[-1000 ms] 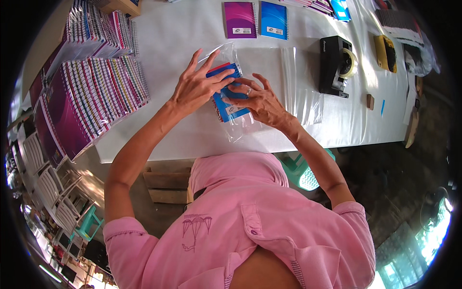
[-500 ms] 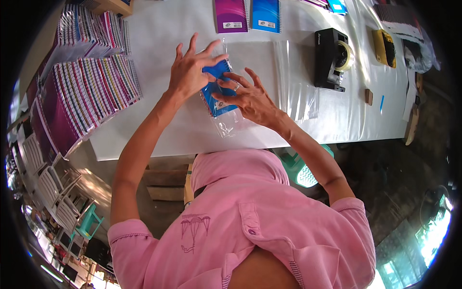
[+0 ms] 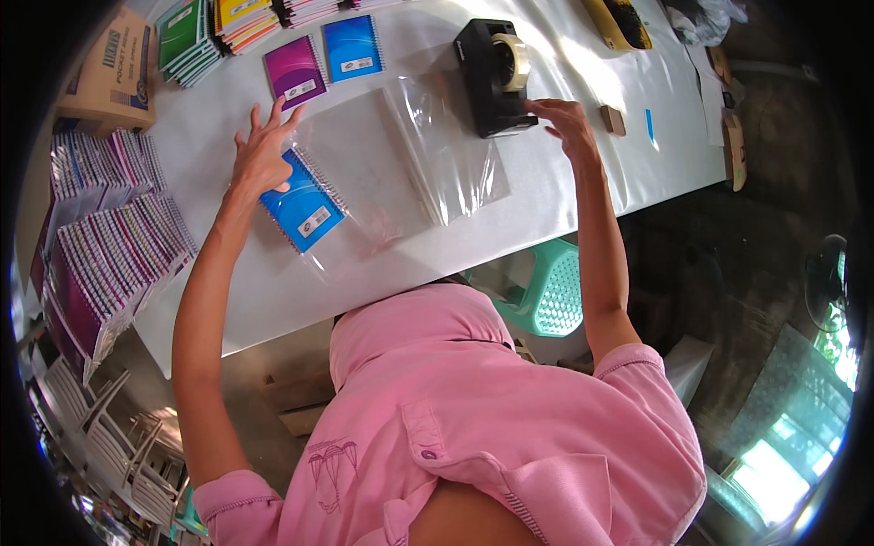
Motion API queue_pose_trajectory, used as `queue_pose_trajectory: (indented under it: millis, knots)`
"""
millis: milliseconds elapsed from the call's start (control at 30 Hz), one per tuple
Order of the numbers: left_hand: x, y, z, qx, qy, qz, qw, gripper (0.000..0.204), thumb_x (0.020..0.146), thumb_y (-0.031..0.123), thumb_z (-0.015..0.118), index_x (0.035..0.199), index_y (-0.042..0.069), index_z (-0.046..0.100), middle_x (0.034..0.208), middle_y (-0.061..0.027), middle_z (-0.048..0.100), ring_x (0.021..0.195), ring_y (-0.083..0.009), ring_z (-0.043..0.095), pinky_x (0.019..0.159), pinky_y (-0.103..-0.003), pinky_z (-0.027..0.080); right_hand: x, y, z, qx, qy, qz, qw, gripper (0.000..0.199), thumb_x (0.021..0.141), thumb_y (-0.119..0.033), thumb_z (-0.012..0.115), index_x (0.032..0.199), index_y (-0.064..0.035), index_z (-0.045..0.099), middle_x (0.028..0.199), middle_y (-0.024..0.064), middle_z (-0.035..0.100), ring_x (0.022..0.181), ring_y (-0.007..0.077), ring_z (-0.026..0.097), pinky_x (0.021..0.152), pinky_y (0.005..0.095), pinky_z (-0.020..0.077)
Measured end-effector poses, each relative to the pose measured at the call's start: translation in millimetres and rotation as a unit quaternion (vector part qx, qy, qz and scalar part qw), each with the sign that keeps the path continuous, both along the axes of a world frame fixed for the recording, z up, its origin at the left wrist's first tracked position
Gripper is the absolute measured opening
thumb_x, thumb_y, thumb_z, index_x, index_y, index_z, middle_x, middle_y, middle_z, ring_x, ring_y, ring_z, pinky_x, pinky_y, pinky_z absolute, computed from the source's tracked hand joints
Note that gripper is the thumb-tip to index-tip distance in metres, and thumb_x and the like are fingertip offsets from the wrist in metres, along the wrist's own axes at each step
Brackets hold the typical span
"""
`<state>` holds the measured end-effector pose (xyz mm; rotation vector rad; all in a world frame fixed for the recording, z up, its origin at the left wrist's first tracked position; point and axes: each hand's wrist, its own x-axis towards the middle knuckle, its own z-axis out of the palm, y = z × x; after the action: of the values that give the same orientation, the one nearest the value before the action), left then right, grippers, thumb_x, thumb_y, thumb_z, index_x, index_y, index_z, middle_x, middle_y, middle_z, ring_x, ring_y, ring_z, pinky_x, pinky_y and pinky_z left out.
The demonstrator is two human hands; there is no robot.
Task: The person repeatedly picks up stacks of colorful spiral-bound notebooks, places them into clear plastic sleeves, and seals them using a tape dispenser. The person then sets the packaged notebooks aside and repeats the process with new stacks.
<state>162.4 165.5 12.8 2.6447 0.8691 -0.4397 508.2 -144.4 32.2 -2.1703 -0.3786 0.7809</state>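
Observation:
A blue spiral notebook (image 3: 308, 211) lies tilted on the table within a clear plastic sleeve (image 3: 320, 259). My left hand (image 3: 262, 162) rests on the notebook's upper left part, its fingers spread toward the back. To the right, my right hand (image 3: 566, 126) reaches the near end of a black tape dispenser (image 3: 480, 86). Its fingers are stretched out and the fingertips meet the dispenser's end; whether they touch the tape there is too small to tell. The roll of tape (image 3: 520, 64) sits in the dispenser. Between my hands lie flat clear plastic sleeves (image 3: 446, 164).
A purple notebook (image 3: 295, 68) and another blue notebook (image 3: 353, 47) lie at the back. Stacks of spiral notebooks (image 3: 118, 250) and a cardboard box (image 3: 111, 73) line the left. Right of the dispenser are a small brown block (image 3: 613, 120) and a yellow container (image 3: 619, 23). A green stool (image 3: 555, 291) stands below the table.
My right hand has left the notebook and moved right to the tape dispenser. My left hand stays on the notebook, lower against it. The whole view has shifted and turned.

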Motion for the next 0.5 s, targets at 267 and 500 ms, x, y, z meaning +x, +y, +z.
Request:
queue_pose_trajectory:
  millis: [267,500]
  knots:
    - [-6.6,2.0,0.8,-0.001,-0.017,0.016,1.000,0.125,0.046,-0.007,0.078,0.149,0.038,0.024,0.160,-0.0029,0.014,0.146,-0.0394,0.007,0.105,-0.070,0.019,-41.7,-20.7,-45.5,0.394,0.221,-0.138,0.882,0.041,0.086,-0.030,0.069,0.113,0.0002,0.065,0.121,0.0084,0.060,0.125,0.0189,0.044,0.108,0.0460,0.0257]
    - [-12.3,15.2,-0.9,-0.026,-0.042,-0.019,0.999,0.132,0.040,-0.001,0.085,0.149,0.038,0.023,0.160,-0.0038,0.014,0.145,-0.0409,0.006,0.105,-0.071,0.018,-33.6,-55.0,-42.9,-0.136,-0.329,0.029,0.934,0.026,0.067,-0.020,0.077,0.083,-0.0002,0.073,0.130,0.0177,0.053,0.128,0.0335,0.038,0.103,0.0494,0.0303]
